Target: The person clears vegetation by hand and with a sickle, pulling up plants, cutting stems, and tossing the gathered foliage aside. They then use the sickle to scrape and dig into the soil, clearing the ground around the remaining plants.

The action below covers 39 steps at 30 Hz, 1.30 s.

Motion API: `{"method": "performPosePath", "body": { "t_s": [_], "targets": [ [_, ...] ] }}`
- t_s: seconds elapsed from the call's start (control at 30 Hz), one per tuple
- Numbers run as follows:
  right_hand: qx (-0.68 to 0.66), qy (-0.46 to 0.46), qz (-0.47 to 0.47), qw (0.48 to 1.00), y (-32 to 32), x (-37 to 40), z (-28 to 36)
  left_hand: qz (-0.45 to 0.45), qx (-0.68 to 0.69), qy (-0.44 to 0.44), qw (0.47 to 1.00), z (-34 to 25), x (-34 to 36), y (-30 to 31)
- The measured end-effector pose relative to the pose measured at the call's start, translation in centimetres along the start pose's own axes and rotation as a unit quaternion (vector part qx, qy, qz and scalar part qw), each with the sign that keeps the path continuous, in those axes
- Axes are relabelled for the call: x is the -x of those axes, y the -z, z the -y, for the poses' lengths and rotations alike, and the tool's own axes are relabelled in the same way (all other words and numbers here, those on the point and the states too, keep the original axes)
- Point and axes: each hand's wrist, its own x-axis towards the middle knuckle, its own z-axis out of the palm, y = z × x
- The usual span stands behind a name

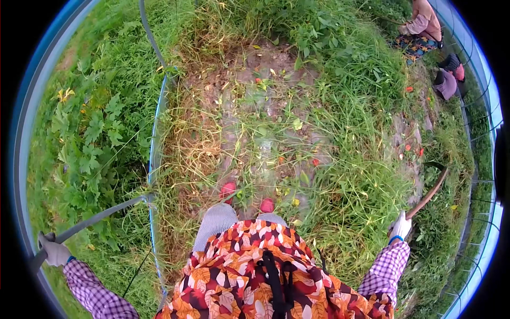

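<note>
Weedy tunnel plot, both gloved hands full.
The ground [265,122] is overgrown, with tall grass [361,175] on either side of a barer middle strip dotted with small red bits [316,162]; another person [422,24] crouches at the far right corner. The left grip [53,251] is closed round a grey hoop pole [101,215] at the ground's left edge. The right grip [401,226] holds a wooden handle [429,195], brown and curved, slanting up near the right edge.

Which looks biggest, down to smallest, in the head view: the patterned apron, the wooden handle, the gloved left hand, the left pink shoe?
1. patterned apron
2. wooden handle, by length
3. gloved left hand
4. left pink shoe, though farther from the camera, so unsure
</note>
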Motion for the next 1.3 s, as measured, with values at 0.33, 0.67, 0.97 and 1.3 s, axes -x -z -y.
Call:
{"method": "performPosePath", "body": {
  "t_s": [0.33,0.67,0.97,1.3],
  "targets": [
    [0.193,0.006,0.477,0.858,-17.9,13.8,3.2,-0.015,0.068,-0.008,0.998,-1.5,1.9,-0.4],
    [0.431,0.405,0.578,0.563,-29.7,28.8,2.6,-0.071,0.096,-0.031,0.992,-3.2,3.5,-1.2],
    [0.460,0.384,0.640,0.482,-38.7,36.7,-6.1,-0.070,0.071,-0.057,0.993,-5.3,3.2,-0.9],
    [0.628,0.217,0.592,0.455,-25.3,10.7,-7.4,0.014,0.076,-0.057,0.995,-4.1,0.9,0.7]
  ]
}}
